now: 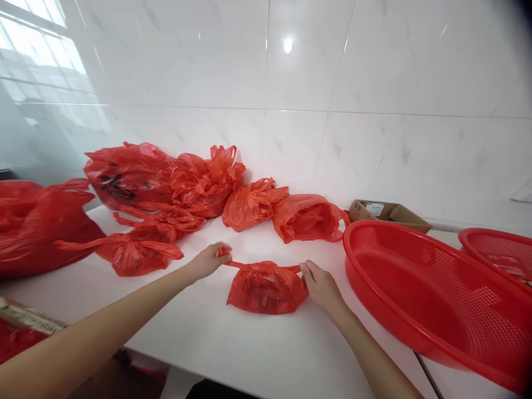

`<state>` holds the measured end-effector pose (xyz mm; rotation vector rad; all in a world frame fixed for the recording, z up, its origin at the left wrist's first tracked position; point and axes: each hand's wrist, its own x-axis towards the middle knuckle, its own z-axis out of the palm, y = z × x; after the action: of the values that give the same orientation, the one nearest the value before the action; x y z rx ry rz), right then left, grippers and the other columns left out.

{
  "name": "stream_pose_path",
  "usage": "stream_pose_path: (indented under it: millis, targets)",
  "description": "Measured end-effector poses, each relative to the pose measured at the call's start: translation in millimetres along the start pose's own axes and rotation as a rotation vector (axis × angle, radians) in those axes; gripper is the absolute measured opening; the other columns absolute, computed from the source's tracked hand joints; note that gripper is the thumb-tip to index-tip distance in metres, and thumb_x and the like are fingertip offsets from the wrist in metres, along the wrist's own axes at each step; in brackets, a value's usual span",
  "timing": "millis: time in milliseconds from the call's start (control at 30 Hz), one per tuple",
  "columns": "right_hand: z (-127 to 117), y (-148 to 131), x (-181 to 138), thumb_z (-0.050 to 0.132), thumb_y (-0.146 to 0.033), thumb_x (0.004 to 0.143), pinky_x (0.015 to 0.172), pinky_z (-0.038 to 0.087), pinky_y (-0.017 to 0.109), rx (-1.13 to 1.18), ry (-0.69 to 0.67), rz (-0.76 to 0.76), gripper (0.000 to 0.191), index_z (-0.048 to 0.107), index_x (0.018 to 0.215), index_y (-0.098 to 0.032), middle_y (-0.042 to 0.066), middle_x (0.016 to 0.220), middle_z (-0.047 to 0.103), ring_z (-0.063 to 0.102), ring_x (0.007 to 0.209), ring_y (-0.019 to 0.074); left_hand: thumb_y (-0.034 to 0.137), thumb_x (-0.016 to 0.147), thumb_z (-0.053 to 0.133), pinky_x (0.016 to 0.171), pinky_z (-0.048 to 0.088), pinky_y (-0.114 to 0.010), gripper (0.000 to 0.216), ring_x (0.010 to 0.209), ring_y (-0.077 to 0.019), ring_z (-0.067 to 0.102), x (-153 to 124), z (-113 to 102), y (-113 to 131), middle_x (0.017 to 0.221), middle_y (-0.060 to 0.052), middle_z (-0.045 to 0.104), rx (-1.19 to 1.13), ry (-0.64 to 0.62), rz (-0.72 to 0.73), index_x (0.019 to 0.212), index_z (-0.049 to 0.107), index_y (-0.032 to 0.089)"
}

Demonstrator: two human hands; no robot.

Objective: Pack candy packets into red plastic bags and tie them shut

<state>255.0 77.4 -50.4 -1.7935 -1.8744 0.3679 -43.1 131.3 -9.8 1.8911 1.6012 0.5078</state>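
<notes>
Small red translucent plastic bag (266, 296): lay on the flat white table (187, 321).
Left hand (209, 260), right hand (325, 285): apart, each pinching one handle (236, 264).
Handle tear: seemed possible from hard pulling.

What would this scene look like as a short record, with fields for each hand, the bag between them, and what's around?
left hand: gripping a strip of the small red bag, on the bag's left
right hand: gripping a strip at the bag's right
small red bag: resting on the white table; contents not clear through the plastic
behind: other red bags near the tiled wall
to the right: large red perforated basket; part of a second red basket; open cardboard box behind the large basket
</notes>
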Motion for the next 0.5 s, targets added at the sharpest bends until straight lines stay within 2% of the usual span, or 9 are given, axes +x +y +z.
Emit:
stream_pose_path:
  millis: [67, 133, 200, 300, 400, 500]
  targets:
    - [-5, -11, -4, 0.02, -0.046, 0.101, 0.053, 0.033, 0.023, 0.1, 0.001, -0.048, 0.042, 0.037, 0.071, -0.022, -0.003, 0.061, 0.052, 0.047, 0.056, 0.0132, 0.045, 0.086, 0.049, 0.101, 0.037, -0.045, 0.04, 0.112, -0.0271, 0.054, -1, 8, 20, 0.12, -0.01, 0.062, 0.037, 0.107, 0.134, 0.118, 0.058, 0.023]
    - [-12, -23, -8, 0.024, -0.05, 0.1, 0.056, 0.037, 0.024, 0.256, 0.01, -0.095, 0.042, 0.038, 0.071, -0.023, -0.002, 0.065, 0.055, 0.05, 0.059, 0.0141, 0.042, 0.081, 0.061, 0.107, 0.031, -0.046, 0.049, 0.122, -0.0285, 0.049, -3, 22, 40, 0.13, -0.009, 0.058, 0.133, 0.071, 0.364, 0.127, 0.054, 0.027]
    - [-17, -32, -12, 0.029, -0.053, 0.098, 0.063, 0.043, 0.026, 0.429, 0.021, -0.11, 0.041, 0.043, 0.074, -0.023, 0.0, 0.071, 0.06, 0.056, 0.067, 0.0158, 0.038, 0.078, 0.066, 0.104, 0.034, -0.046, 0.044, 0.116, -0.0296, 0.053, -6, 37, 54, 0.122, -0.008, 0.064, 0.229, -0.077, 0.514, 0.12, 0.059, 0.027]
    - [-21, -33, -17, 0.034, -0.056, 0.096, 0.07, 0.048, 0.028, 0.596, 0.034, -0.067, 0.041, 0.049, 0.079, -0.022, 0.003, 0.081, 0.064, 0.061, 0.077, 0.0171, 0.031, 0.086, 0.054, 0.085, 0.046, -0.036, 0.019, 0.09, -0.0235, 0.062, -10, 39, 61, 0.095, -0.003, 0.071, 0.221, -0.208, 0.485, 0.098, 0.067, 0.024]
    - [-23, -23, -18, 0.039, -0.058, 0.094, 0.067, 0.05, 0.028, 0.672, 0.065, 0.005, 0.039, 0.052, 0.092, -0.022, 0.004, 0.083, 0.065, 0.062, 0.073, 0.0166, 0.034, 0.088, 0.049, 0.065, 0.045, -0.025, 0.02, 0.072, -0.0165, 0.059, -21, 5, 55, 0.08, 0.001, 0.066, 0.134, -0.277, 0.436, 0.088, 0.064, 0.021]
    - [-24, -12, -15, 0.044, -0.059, 0.092, 0.064, 0.05, 0.028, 0.707, 0.073, 0.049, 0.039, 0.051, 0.103, -0.022, 0.004, 0.082, 0.065, 0.063, 0.069, 0.0161, 0.039, 0.084, 0.056, 0.059, 0.041, -0.021, 0.023, 0.066, -0.0131, 0.052, -41, -54, 38, 0.073, 0.003, 0.059, -0.015, -0.397, 0.289, 0.079, 0.063, 0.018]
